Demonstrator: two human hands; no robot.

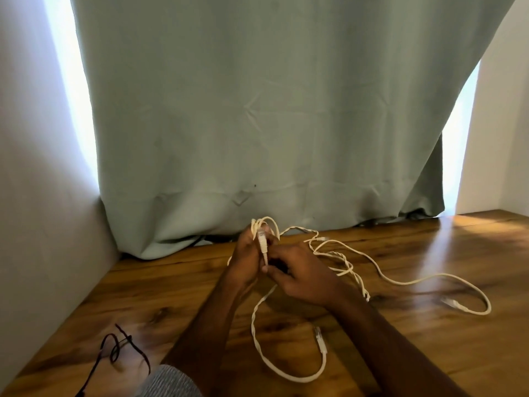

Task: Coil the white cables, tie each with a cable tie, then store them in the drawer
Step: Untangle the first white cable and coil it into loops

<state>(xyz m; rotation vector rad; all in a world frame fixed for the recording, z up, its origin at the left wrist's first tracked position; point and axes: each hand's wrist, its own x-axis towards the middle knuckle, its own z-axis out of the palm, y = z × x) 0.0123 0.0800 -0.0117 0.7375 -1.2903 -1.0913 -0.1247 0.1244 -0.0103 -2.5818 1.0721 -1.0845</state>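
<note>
Left hand (pixel 248 260) and right hand (pixel 300 277) together, fingers curled.

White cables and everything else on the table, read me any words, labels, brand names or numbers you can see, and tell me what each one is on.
None can be read.
White cables: no print visible on the cable or its connector.
Black cable ties: too thin to show any marking.
Curtain and wooden table: plain, no text.

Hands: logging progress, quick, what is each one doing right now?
Left hand: grips coiled white cable.
Right hand: fingers curled at the same cable; grip unclear.
</note>
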